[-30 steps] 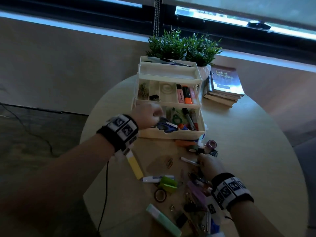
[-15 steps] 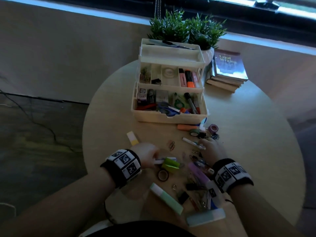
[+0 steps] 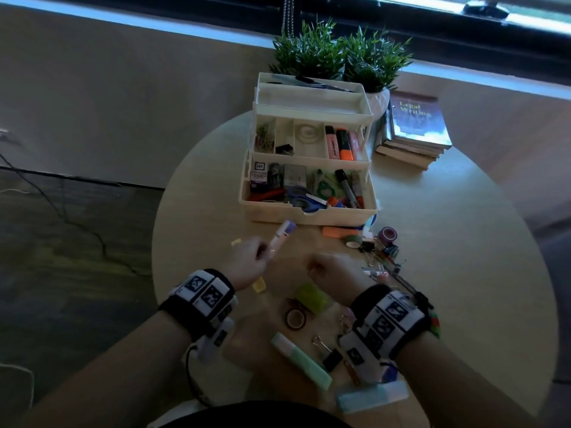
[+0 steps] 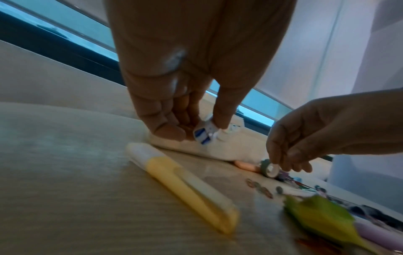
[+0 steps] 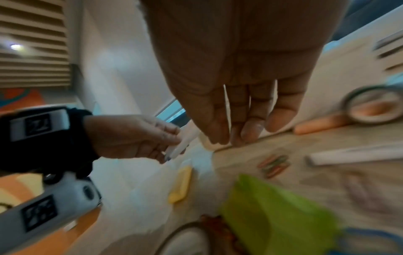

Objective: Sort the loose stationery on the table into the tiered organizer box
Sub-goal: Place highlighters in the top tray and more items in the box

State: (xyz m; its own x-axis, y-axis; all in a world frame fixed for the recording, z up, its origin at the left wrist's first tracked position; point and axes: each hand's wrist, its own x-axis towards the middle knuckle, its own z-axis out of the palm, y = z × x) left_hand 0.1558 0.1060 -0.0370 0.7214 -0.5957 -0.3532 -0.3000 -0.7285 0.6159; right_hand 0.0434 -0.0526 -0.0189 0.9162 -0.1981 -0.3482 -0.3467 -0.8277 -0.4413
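Note:
The cream tiered organizer box (image 3: 309,216) stands open at the table's far side, its trays holding highlighters, scissors and clips. My left hand (image 3: 267,253) hovers in front of it and pinches a white pen with a purple-blue end (image 3: 282,234) between thumb and fingers; the left wrist view shows the pen's blue-striped end (image 4: 203,137) in that pinch. My right hand (image 3: 312,268) hangs beside it with fingers (image 5: 250,127) pointing down, loosely bent and empty. A yellow highlighter (image 4: 185,186) lies on the table under my left hand.
Loose items lie between me and the box: a green pad (image 3: 310,296), a brown tape roll (image 3: 295,318), a mint highlighter (image 3: 301,359), an orange marker (image 3: 338,232), green tape (image 3: 353,240), clips. Books (image 3: 417,128) and potted plants (image 3: 340,57) stand behind.
My left hand came back from the box to the table, took hold of the white pen and lifted it. My right hand shifted left, away from the clutter on the right.

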